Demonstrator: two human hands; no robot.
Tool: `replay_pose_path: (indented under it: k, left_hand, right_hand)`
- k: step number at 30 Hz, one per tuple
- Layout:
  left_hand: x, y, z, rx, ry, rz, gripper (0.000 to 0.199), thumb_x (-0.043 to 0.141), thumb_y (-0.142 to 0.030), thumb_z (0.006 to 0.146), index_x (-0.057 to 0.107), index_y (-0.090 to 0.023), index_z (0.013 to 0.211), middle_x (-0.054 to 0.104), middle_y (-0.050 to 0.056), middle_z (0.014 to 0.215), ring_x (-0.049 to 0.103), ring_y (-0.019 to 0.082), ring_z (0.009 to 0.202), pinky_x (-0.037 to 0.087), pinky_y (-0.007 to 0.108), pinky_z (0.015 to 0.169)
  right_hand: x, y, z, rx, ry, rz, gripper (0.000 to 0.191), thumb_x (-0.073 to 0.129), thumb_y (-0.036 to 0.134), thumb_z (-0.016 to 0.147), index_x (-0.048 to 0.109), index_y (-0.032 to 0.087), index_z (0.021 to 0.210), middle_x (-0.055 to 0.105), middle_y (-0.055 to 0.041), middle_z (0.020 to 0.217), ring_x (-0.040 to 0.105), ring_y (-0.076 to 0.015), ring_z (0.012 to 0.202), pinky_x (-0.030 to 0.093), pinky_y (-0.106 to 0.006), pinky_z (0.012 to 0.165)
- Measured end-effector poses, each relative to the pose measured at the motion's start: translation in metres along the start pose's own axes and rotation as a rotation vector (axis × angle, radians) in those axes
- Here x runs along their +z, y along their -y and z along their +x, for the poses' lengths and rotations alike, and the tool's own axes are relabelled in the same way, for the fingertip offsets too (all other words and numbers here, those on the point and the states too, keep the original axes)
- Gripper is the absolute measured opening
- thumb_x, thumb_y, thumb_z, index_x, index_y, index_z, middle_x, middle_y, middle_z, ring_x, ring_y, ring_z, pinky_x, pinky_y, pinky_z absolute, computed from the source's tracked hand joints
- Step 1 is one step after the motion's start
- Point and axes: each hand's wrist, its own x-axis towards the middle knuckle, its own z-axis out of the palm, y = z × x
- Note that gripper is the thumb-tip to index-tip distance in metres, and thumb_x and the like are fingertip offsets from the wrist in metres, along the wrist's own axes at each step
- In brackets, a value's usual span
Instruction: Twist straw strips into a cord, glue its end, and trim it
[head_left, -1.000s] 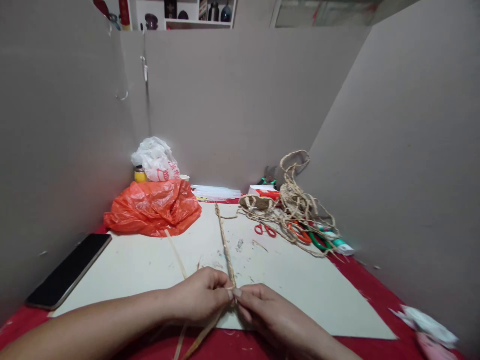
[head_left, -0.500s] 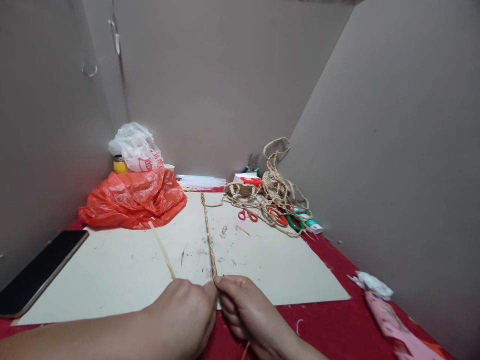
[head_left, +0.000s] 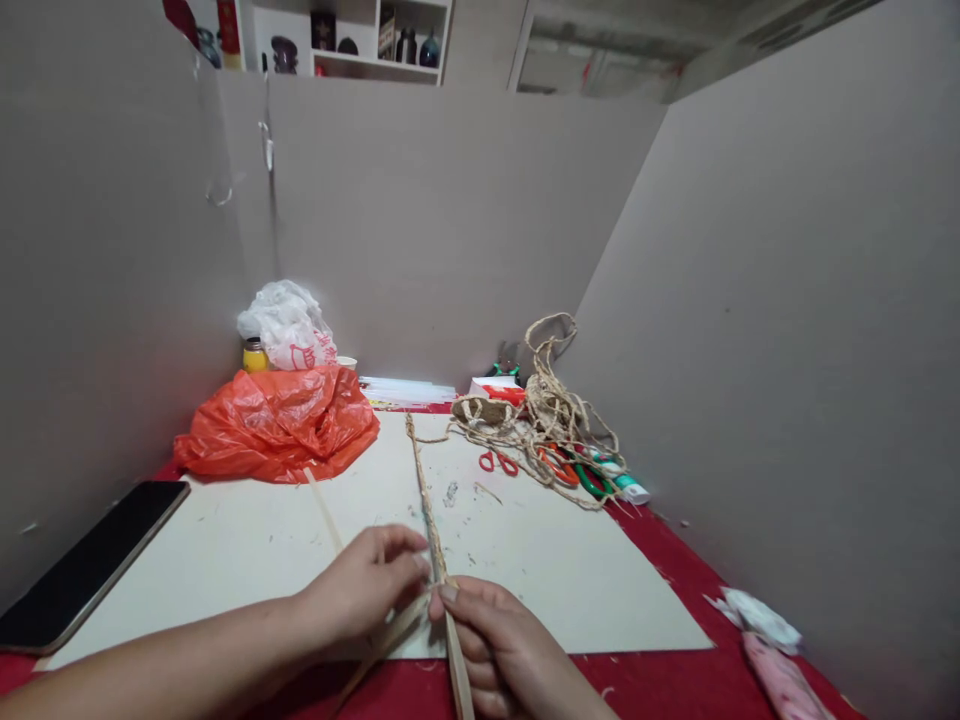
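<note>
A thin straw-coloured braid [head_left: 424, 492] runs down the middle of the white board [head_left: 585, 565] towards me. My right hand [head_left: 499, 635] pinches its near end between thumb and forefinger, where loose flat strands [head_left: 458, 665] fan out below. Just left of the braid, my left hand [head_left: 367, 580] has its fingers bent and apart, with the fingertips close to the braid. One strand [head_left: 394, 635] slants to the lower left beneath that hand. Another pale strip [head_left: 324, 510] lies on the board beyond the left wrist, partly hidden by it.
An orange plastic bag [head_left: 277, 425] and a phone [head_left: 94, 565] lie on the left. At the back right are tangled braided cord [head_left: 555, 400], red-handled scissors [head_left: 498, 462] and a tube [head_left: 630, 488]. A pink item [head_left: 784, 675] rests on the red cloth [head_left: 675, 560]. Grey panels surround the table.
My left hand has loosened from its closed grip at the braid and spread its fingers. My right hand still pinches the braid. The view has tilted up, showing shelves above the panel.
</note>
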Motion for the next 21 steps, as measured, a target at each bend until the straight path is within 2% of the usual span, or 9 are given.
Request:
replay_pose_path:
  k: [2, 4, 7, 11, 14, 17, 19, 21]
  left_hand:
    - [0.002, 0.013, 0.007, -0.137, 0.142, -0.052, 0.017, 0.050, -0.033, 0.073, 0.051, -0.017, 0.078, 0.049, -0.004, 0.055, 0.039, 0.009, 0.044, 0.031, 0.023, 0.048]
    - [0.004, 0.022, 0.008, -0.114, 0.183, 0.042, 0.019, 0.046, -0.033, 0.074, 0.051, -0.016, 0.066, 0.045, -0.005, 0.050, 0.033, 0.008, 0.043, 0.027, 0.022, 0.047]
    - [0.001, 0.024, 0.008, 0.011, 0.160, 0.207, 0.022, 0.045, -0.028, 0.074, 0.057, -0.014, 0.062, 0.051, -0.002, 0.055, 0.038, 0.010, 0.052, 0.032, 0.022, 0.055]
    - [-0.004, 0.017, 0.010, 0.000, 0.162, 0.281, 0.025, 0.046, -0.031, 0.075, 0.061, -0.014, 0.063, 0.059, 0.000, 0.061, 0.048, 0.013, 0.063, 0.037, 0.023, 0.064]
    - [-0.003, 0.016, 0.012, 0.001, 0.211, 0.242, 0.031, 0.049, -0.039, 0.076, 0.059, -0.015, 0.061, 0.062, 0.001, 0.064, 0.052, 0.014, 0.066, 0.039, 0.024, 0.069]
    - [-0.002, 0.018, 0.012, 0.018, 0.237, 0.109, 0.031, 0.056, -0.044, 0.073, 0.054, -0.015, 0.062, 0.063, 0.003, 0.066, 0.055, 0.015, 0.067, 0.040, 0.027, 0.070]
    - [-0.001, 0.019, 0.013, 0.009, 0.214, 0.053, 0.029, 0.059, -0.043, 0.070, 0.051, -0.016, 0.061, 0.061, 0.002, 0.063, 0.054, 0.015, 0.065, 0.040, 0.027, 0.068]
    - [-0.002, 0.020, 0.013, -0.004, 0.150, 0.101, 0.026, 0.059, -0.039, 0.068, 0.050, -0.016, 0.061, 0.054, -0.001, 0.058, 0.046, 0.012, 0.058, 0.036, 0.024, 0.060]
  right_hand:
    - [-0.002, -0.001, 0.002, 0.014, 0.010, -0.037, 0.031, 0.065, 0.046, 0.073, 0.051, 0.018, 0.073, 0.022, 0.0143, 0.040, 0.004, -0.0014, 0.034, 0.000, -0.019, 0.035]
    - [-0.004, 0.000, 0.003, 0.039, 0.008, -0.083, 0.029, 0.062, 0.045, 0.075, 0.051, 0.019, 0.073, 0.023, 0.0140, 0.041, 0.004, -0.0020, 0.035, 0.000, -0.019, 0.036]
    - [-0.006, 0.003, 0.001, 0.078, -0.006, -0.180, 0.024, 0.057, 0.041, 0.078, 0.051, 0.019, 0.073, 0.022, 0.0137, 0.041, 0.005, -0.0036, 0.036, 0.001, -0.020, 0.037]
    - [-0.007, 0.011, -0.002, 0.015, -0.077, -0.446, 0.027, 0.054, 0.042, 0.081, 0.054, 0.018, 0.070, 0.026, 0.0118, 0.042, 0.014, -0.0052, 0.036, 0.007, -0.022, 0.038]
    - [-0.006, 0.014, -0.003, -0.122, -0.111, -0.715, 0.029, 0.051, 0.040, 0.083, 0.057, 0.015, 0.069, 0.035, 0.0079, 0.049, 0.027, -0.0068, 0.044, 0.020, -0.021, 0.043]
    - [-0.003, 0.014, -0.001, -0.207, -0.139, -0.919, 0.029, 0.046, 0.035, 0.085, 0.058, 0.014, 0.068, 0.042, 0.0043, 0.056, 0.036, -0.0096, 0.053, 0.029, -0.021, 0.052]
    - [-0.003, 0.014, 0.000, -0.216, -0.145, -0.988, 0.029, 0.044, 0.033, 0.086, 0.058, 0.014, 0.069, 0.044, 0.0032, 0.057, 0.039, -0.0108, 0.055, 0.031, -0.022, 0.054]
    - [-0.005, 0.014, 0.001, -0.235, -0.147, -1.018, 0.030, 0.043, 0.035, 0.086, 0.058, 0.015, 0.070, 0.046, 0.0026, 0.060, 0.040, -0.0115, 0.058, 0.031, -0.023, 0.055]
